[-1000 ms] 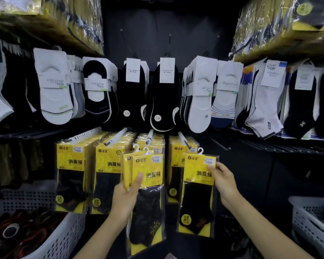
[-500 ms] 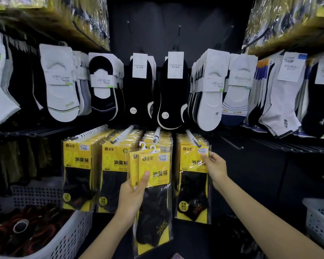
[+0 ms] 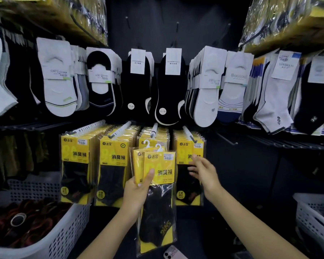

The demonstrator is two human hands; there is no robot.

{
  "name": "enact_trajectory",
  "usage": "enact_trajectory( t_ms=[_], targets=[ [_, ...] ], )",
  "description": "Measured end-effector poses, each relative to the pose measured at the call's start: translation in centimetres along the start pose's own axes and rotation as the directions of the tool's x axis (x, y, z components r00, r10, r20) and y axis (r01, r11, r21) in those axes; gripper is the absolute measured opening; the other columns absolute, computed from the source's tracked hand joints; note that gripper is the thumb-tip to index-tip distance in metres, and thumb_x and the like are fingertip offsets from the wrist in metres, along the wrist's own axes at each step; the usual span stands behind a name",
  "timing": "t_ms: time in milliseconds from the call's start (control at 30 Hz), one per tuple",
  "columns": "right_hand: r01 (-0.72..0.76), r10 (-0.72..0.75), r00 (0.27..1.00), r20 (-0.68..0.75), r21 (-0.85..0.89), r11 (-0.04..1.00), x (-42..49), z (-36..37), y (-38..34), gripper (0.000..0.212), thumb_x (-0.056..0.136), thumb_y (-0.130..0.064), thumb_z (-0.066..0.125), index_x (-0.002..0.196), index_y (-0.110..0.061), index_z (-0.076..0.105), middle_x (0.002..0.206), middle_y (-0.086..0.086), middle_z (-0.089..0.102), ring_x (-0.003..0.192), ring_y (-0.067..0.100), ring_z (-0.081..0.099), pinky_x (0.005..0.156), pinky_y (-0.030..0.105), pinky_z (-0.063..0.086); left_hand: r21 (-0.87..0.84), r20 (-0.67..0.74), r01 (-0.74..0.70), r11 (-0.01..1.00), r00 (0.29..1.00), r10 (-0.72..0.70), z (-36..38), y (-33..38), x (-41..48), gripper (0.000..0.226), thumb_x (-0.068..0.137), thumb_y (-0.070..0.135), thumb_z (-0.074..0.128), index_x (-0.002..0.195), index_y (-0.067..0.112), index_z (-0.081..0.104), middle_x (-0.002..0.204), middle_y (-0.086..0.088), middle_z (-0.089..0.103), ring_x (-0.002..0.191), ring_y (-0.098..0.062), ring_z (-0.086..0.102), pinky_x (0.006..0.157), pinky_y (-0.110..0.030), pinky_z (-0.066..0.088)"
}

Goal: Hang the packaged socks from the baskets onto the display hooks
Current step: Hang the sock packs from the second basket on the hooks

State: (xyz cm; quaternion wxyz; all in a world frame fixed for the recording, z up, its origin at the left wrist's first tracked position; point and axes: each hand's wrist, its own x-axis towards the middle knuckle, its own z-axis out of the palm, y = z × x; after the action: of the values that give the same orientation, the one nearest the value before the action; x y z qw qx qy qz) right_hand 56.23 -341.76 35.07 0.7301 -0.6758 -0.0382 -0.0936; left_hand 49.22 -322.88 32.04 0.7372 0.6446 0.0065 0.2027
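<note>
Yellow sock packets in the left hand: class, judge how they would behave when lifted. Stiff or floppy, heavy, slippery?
Probably floppy: the sock packets hang long and thin from the left hand. Likely light, since one hand holds at least two. The glossy film looks slippery.
</note>
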Motion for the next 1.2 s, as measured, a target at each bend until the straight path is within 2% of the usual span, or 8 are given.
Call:
enact_trajectory(
  t_ms=[167,300,467,600,700,833,1033,1200],
  targets=[
    [0.13,-0.123,0.955,0.269,-0.008,0.992,-4.0,1.0,-0.6,0.031,0.086,-0.027,0.066,0.114,-0.018,0.062,0.108,-0.003,0.071,0.099,0.009,0.068,0.075,0.019,0.055,-0.041,0.056,0.025,0.999,0.998,-0.023,1.9,0.0,-0.9,0.012,0.078,0.034,0.072,0.088,0.03,0.067,0.074,0.019,0.073,0.07,0.005,0.068,0.052,-0.006,0.047],
    [0.066,-0.082,0.971,0.224,0.079,0.995,-4.7,0.2,-0.2,0.024,0.088,-0.016,0.065,0.112,-0.02,0.063,0.106,-0.001,0.073,0.095,0.012,0.07,0.069,0.022,0.057,-0.048,0.07,0.028,0.998,0.997,-0.025,2.5,0.3,-1.2,0.029,0.068,0.038,0.075,0.094,0.026,0.069,0.08,0.015,0.075,0.076,-0.001,0.07,0.058,-0.011,0.051],
    [0.017,-0.035,0.985,0.171,0.104,0.994,-4.1,-1.6,0.2,0.019,0.095,-0.014,0.055,0.111,-0.02,0.062,0.103,-0.002,0.073,0.09,0.012,0.071,0.064,0.021,0.056,0.011,0.002,0.037,0.999,0.999,-0.037,1.6,0.5,-0.4,0.012,0.087,0.043,0.061,0.087,0.032,0.067,0.08,0.019,0.072,0.08,0.001,0.066,0.064,-0.017,0.048],
    [0.041,-0.045,0.998,0.049,0.08,0.996,-2.7,-3.6,0.0,0.016,0.096,-0.014,0.052,0.107,-0.019,0.063,0.1,-0.001,0.073,0.09,0.012,0.07,0.071,0.025,0.056,0.042,-0.005,-0.027,0.999,1.0,0.028,0.4,1.2,0.1,0.007,0.09,0.036,0.06,0.084,0.036,0.063,0.066,0.03,0.067,0.066,0.019,0.06,0.049,0.0,0.041],
    [0.084,-0.082,0.996,-0.037,0.058,0.995,-1.0,-4.6,-0.9,0.013,0.096,-0.014,0.053,0.102,-0.022,0.062,0.098,-0.004,0.071,0.088,0.009,0.068,0.071,0.023,0.053,0.07,-0.011,-0.051,0.996,0.999,0.052,0.0,1.6,0.7,0.008,0.089,0.037,0.059,0.085,0.034,0.065,0.067,0.024,0.069,0.067,0.011,0.064,0.051,-0.003,0.043],
    [0.134,-0.134,0.991,-0.008,0.004,0.991,1.0,-4.6,-2.4,0.014,0.096,-0.014,0.054,0.099,-0.026,0.061,0.093,-0.009,0.072,0.081,0.001,0.07,0.061,0.016,0.054,0.101,-0.035,-0.055,0.993,0.998,0.058,-0.1,1.8,1.3,0.011,0.088,0.043,0.058,0.084,0.037,0.066,0.074,0.015,0.071,0.073,0.0,0.062,0.06,-0.013,0.045],
    [0.176,-0.174,0.98,0.099,-0.021,0.984,2.7,-3.3,-2.2,0.017,0.095,-0.01,0.053,0.1,-0.024,0.062,0.096,-0.007,0.072,0.081,0.001,0.07,0.062,0.014,0.054,0.072,0.014,-0.059,0.996,0.998,0.059,-0.1,1.5,1.5,0.009,0.09,0.037,0.058,0.086,0.033,0.065,0.067,0.028,0.068,0.066,0.016,0.061,0.048,0.0,0.04],
    [0.12,-0.121,0.992,0.03,0.026,0.992,4.3,-2.3,-0.9,0.014,0.095,-0.011,0.055,0.102,-0.021,0.063,0.094,-0.006,0.071,0.078,0.002,0.069,0.058,0.014,0.053,0.049,0.016,-0.048,0.998,0.999,0.047,-0.1,0.8,1.6,0.009,0.09,0.036,0.059,0.09,0.03,0.066,0.068,0.023,0.07,0.065,0.017,0.061,0.049,0.001,0.04]
  ],
)
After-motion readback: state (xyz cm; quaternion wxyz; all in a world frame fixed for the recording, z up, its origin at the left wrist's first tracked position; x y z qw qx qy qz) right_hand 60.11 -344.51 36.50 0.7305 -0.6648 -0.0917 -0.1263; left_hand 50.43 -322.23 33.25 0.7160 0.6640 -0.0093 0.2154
